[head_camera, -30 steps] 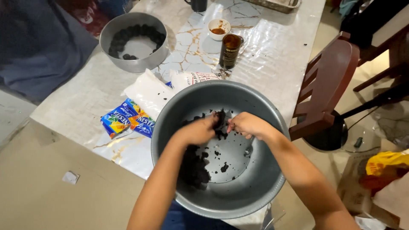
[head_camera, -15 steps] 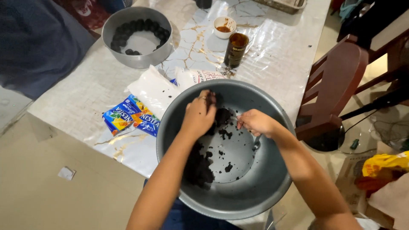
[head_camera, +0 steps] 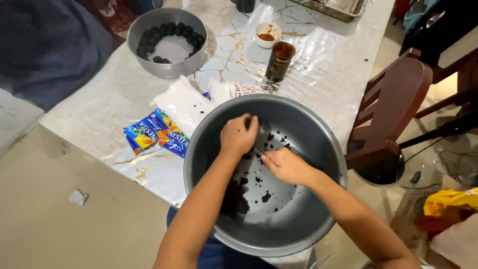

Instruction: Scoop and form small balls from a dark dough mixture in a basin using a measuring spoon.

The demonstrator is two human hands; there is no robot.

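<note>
Both hands down in the big grey bowl point(head_camera: 318, 219) at the tabletop point(head_camera: 99, 104) edge — left hand point(head_camera: 239, 135) clenched on dark mixture, right hand point(head_camera: 285, 165) pinching a thin utensil — dark crumbs point(head_camera: 265, 197) scattered below.

A home dining or kitchen corner: a marble-patterned table under clear plastic sheeting point(head_camera: 323, 69), a dark red wooden chair point(head_camera: 393, 114) at its right, grey metal mixing bowls point(head_camera: 318, 149), and blue drink-mix sachets point(head_camera: 157, 134) at the left.

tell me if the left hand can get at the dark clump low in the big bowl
Probably yes: the left hand is already inside the big bowl, and the dark clump lies under its forearm with nothing covering it. The right hand sits off to the side.
</note>
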